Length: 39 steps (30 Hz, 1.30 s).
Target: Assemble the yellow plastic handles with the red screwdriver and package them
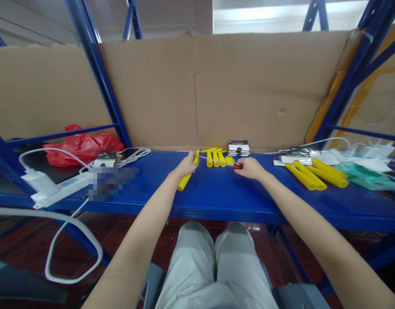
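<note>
My left hand (pixel 186 165) is closed around a yellow tube (pixel 183 182), which tilts toward the front edge of the blue shelf. My right hand (pixel 251 168) grips a tool with a red handle (pixel 238 166). A long, thin metal part (pixel 216 161) runs from that handle to the upper end of the tube by my left hand; its exact kind is too small to tell. Between and behind my hands lie several shorter yellow tube pieces (pixel 215 159). A small stack of black-and-white packets (pixel 238 148) sits just behind my right hand.
Long yellow tubes (pixel 305 177) lie at the right, by more packets (pixel 295 156) and a green plastic wrapper (pixel 366 176). A white power strip (pixel 64 189), a cable and a red plastic bag (pixel 84 146) are at the left. Cardboard (pixel 248 86) walls the back between blue posts.
</note>
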Available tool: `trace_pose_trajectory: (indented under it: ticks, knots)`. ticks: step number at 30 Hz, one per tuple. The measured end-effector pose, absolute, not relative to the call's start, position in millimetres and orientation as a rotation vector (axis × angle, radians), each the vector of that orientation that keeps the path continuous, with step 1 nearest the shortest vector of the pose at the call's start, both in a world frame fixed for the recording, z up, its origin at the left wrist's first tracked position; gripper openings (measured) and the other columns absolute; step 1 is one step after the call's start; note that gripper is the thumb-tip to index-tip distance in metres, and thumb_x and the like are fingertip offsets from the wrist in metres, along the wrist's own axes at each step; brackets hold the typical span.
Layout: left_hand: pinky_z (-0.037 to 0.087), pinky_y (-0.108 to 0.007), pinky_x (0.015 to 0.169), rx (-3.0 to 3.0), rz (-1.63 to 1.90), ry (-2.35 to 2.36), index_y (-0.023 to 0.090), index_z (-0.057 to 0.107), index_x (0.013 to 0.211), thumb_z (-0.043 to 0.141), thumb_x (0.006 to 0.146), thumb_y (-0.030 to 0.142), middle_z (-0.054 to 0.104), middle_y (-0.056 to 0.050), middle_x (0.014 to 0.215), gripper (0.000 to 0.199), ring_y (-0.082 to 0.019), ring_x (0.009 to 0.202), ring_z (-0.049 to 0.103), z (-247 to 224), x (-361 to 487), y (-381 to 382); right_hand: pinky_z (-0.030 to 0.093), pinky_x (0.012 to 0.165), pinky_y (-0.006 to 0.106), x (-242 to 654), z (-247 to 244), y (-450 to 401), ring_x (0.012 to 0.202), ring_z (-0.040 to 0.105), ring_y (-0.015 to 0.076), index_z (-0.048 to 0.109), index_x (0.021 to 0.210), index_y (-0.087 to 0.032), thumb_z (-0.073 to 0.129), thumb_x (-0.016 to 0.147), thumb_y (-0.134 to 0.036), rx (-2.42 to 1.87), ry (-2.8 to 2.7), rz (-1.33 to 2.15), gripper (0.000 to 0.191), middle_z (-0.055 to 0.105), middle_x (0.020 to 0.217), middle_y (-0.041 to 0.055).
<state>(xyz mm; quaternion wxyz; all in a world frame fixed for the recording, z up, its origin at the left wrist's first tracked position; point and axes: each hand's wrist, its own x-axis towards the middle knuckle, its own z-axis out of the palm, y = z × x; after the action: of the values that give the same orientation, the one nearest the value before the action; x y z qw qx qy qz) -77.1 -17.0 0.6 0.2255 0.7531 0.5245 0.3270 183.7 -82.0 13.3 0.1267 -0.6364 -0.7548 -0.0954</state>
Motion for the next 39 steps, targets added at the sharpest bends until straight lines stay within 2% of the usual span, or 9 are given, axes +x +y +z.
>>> trace_pose_trajectory:
  ticks: [9, 15, 22, 27, 34, 39]
  knots:
    - [0.044, -0.020, 0.051, 2.053, 0.927, 1.438, 0.019, 0.042, 0.109, 0.058, 0.080, 0.009, 0.068, -0.007, 0.098, 0.035, -0.010, 0.051, 0.059, -3, -78, -13, 0.041, 0.068, 0.026, 184, 9, -78, 0.081, 0.066, 0.0212, 0.064, 0.087, -0.020, 0.055, 0.079, -0.028, -1.859, -2.137, -0.264, 0.014, 0.072, 0.085, 0.0071]
    - [0.042, -0.018, 0.047, 2.048, 0.948, 1.413, 0.020, 0.041, 0.105, 0.056, 0.079, 0.007, 0.069, -0.007, 0.098, 0.033, -0.008, 0.049, 0.056, -4, -78, -12, 0.041, 0.070, 0.027, 187, 10, -77, 0.084, 0.066, 0.0217, 0.065, 0.077, -0.021, 0.054, 0.078, -0.026, -1.804, -2.197, -0.225, 0.012, 0.072, 0.083, 0.0059]
    - [0.043, -0.020, 0.048, 2.074, 0.933, 1.425, 0.018, 0.041, 0.108, 0.053, 0.079, 0.005, 0.067, -0.011, 0.109, 0.034, -0.007, 0.050, 0.056, -3, -78, -13, 0.039, 0.065, 0.026, 185, 8, -76, 0.076, 0.065, 0.0207, 0.063, 0.083, -0.021, 0.058, 0.076, -0.027, -1.841, -2.141, -0.291, 0.010, 0.071, 0.077, 0.0056]
    - [0.043, -0.020, 0.048, 2.086, 0.930, 1.421, 0.018, 0.040, 0.106, 0.053, 0.079, 0.005, 0.066, -0.012, 0.111, 0.033, -0.007, 0.048, 0.054, -4, -79, -11, 0.040, 0.068, 0.027, 183, 10, -79, 0.080, 0.066, 0.0217, 0.064, 0.086, -0.020, 0.055, 0.079, -0.028, -1.844, -2.147, -0.253, 0.014, 0.072, 0.083, 0.0073]
    - [0.043, -0.019, 0.050, 2.070, 0.966, 1.395, 0.019, 0.041, 0.108, 0.058, 0.078, 0.007, 0.064, -0.011, 0.117, 0.036, -0.006, 0.052, 0.057, -8, -80, -7, 0.040, 0.067, 0.028, 185, 10, -79, 0.083, 0.065, 0.0224, 0.065, 0.076, -0.022, 0.054, 0.077, -0.028, -1.795, -2.194, -0.270, 0.012, 0.072, 0.082, 0.0051]
    - [0.042, -0.019, 0.049, 2.079, 0.940, 1.430, 0.019, 0.041, 0.108, 0.056, 0.079, 0.006, 0.067, -0.010, 0.111, 0.035, -0.007, 0.048, 0.056, -5, -79, -10, 0.038, 0.063, 0.027, 183, 10, -79, 0.075, 0.064, 0.0213, 0.062, 0.080, -0.021, 0.056, 0.077, -0.027, -1.841, -2.160, -0.269, 0.010, 0.070, 0.078, 0.0058]
